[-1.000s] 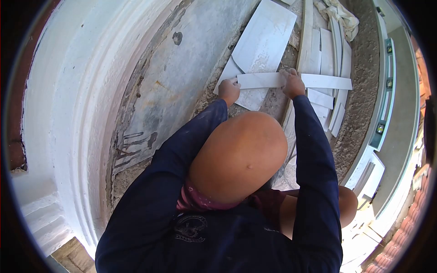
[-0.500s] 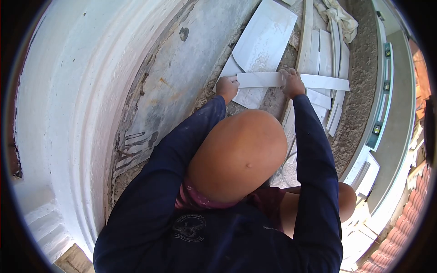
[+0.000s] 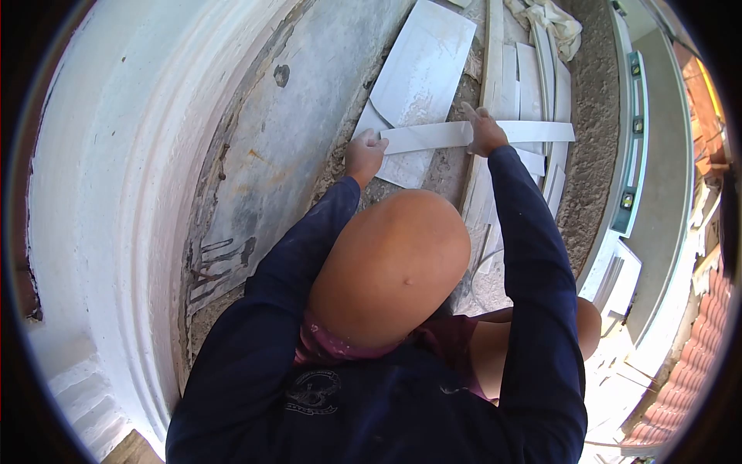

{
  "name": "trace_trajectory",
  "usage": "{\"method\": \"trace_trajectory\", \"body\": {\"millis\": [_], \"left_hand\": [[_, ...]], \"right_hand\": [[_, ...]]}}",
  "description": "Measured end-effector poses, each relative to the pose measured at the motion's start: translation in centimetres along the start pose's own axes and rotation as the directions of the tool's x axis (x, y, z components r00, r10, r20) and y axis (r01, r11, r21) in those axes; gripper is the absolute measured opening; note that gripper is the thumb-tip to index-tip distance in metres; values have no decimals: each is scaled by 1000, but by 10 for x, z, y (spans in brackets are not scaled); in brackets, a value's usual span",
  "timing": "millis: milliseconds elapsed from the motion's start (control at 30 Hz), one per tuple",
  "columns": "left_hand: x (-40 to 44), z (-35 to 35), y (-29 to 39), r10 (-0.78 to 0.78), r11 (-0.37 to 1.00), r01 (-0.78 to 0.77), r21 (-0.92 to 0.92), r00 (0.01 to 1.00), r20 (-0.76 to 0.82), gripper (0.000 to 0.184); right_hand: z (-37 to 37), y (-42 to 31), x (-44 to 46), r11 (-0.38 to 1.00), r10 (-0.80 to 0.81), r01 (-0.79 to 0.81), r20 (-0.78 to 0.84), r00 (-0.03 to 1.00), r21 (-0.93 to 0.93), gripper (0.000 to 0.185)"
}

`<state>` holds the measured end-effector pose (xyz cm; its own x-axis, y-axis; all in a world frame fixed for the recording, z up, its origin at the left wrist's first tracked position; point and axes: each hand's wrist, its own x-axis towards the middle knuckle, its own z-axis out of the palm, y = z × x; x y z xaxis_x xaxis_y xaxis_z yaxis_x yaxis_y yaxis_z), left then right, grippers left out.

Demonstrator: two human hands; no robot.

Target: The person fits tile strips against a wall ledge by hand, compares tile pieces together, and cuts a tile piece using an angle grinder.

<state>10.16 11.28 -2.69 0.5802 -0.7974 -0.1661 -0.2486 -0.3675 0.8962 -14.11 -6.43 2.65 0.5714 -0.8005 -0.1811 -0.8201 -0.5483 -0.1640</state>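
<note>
A long, narrow white strip (image 3: pixel 429 137) lies crosswise in front of me, above the larger boards. My left hand (image 3: pixel 365 157) pinches its left end between thumb and fingers. Partway along the strip, my right hand (image 3: pixel 488 133) grips it, with one finger lifted away from the surface. Past that hand, the strip's right end reaches over several stacked white pieces (image 3: pixel 529 85). Under its left part is a wide white board (image 3: pixel 425 66), with another piece partly covered beside it. Pale dust coats the fingers of both hands.
A long wooden board (image 3: pixel 492 54) runs beside the stacked pieces. Crumpled cloth (image 3: pixel 556 23) lies at the far end. A teal spirit level (image 3: pixel 634 147) rests along the right ledge. A white moulded wall (image 3: pixel 139 193) rises on the left; roof tiles (image 3: pixel 684 379) show at lower right.
The view has shifted, so the surroundings sit further left. My right hand's finger has lifted from the strip. The left hand still holds the strip's end.
</note>
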Motion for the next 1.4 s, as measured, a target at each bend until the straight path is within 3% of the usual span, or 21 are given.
{"method": "trace_trajectory", "body": {"millis": [100,167,233,300,333,367,400,467,500,533,567,633,667,767,900,933,1100,1233,1300,1367,1400], "left_hand": [[-26,-40,70,-58,944,136,-302,966,252,40],[-52,-75,127,116,903,59,-426,920,373,32],[-90,-116,187,373,841,-135,-525,846,380,34],[-140,-155,237,657,672,-331,-663,679,327,31],[-168,-164,260,794,507,-414,-756,566,223,29],[-184,-167,273,924,296,-395,-869,349,156,23],[-206,-165,286,956,163,-317,-934,286,69,23],[-275,-165,314,887,57,-228,-972,458,-55,16],[-289,-172,320,874,109,-185,-977,486,6,16],[-302,-179,325,857,159,-140,-977,511,67,16],[-295,-198,323,916,250,-68,-966,340,213,21],[-301,-203,323,907,314,-46,-948,309,285,21],[-317,-194,323,860,285,-86,-955,463,215,15],[-338,-198,306,769,350,-109,-930,600,219,15],[-334,-204,306,837,305,-24,-952,484,256,16],[-333,-205,308,854,296,-1,-955,449,264,16],[-322,-199,314,911,278,101,-955,289,296,19],[-316,-188,323,929,287,189,-939,185,321,23],[-320,-175,320,954,210,212,-954,171,248,24],[-327,-143,308,985,-48,248,-968,175,-4,28],[-332,-136,307,981,-96,302,-949,191,-38,30]], "right_hand": [[-70,22,-6,999,-2,4,-56,998,36,96],[-125,43,-16,996,-83,84,-143,986,6,83],[-168,72,-27,991,-109,89,-228,968,-97,72],[-217,75,-54,992,-17,-10,-210,977,-128,64],[-237,69,-73,994,-12,-14,-235,972,-110,61],[-248,62,-92,996,-8,-16,-262,965,-91,59],[-247,56,-107,997,3,-24,-286,958,-69,59],[-244,43,-136,999,28,-39,-332,943,-27,58],[-223,44,-143,998,64,-59,-367,928,24,56],[-211,45,-157,1000,11,-3,-254,967,31,55],[-201,47,-170,998,-43,50,-134,990,49,54],[-188,58,-177,1000,11,-14,-111,994,-25,52],[-185,64,-177,997,28,-34,-99,995,-65,52],[-186,68,-184,996,72,-78,-118,990,-46,51],[-197,62,-192,984,165,-163,-18,986,76,50],[-190,69,-190,997,66,-69,-100,993,-26,51],[-183,86,-190,1000,16,-18,-154,988,-9,51],[-201,79,-205,991,135,-133,-118,984,33,51],[-203,89,-210,973,220,-210,-102,970,100,51],[-197,101,-219,981,195,-193,-160,968,31,50],[-194,109,-222,980,196,-197,-165,967,15,50]]}}
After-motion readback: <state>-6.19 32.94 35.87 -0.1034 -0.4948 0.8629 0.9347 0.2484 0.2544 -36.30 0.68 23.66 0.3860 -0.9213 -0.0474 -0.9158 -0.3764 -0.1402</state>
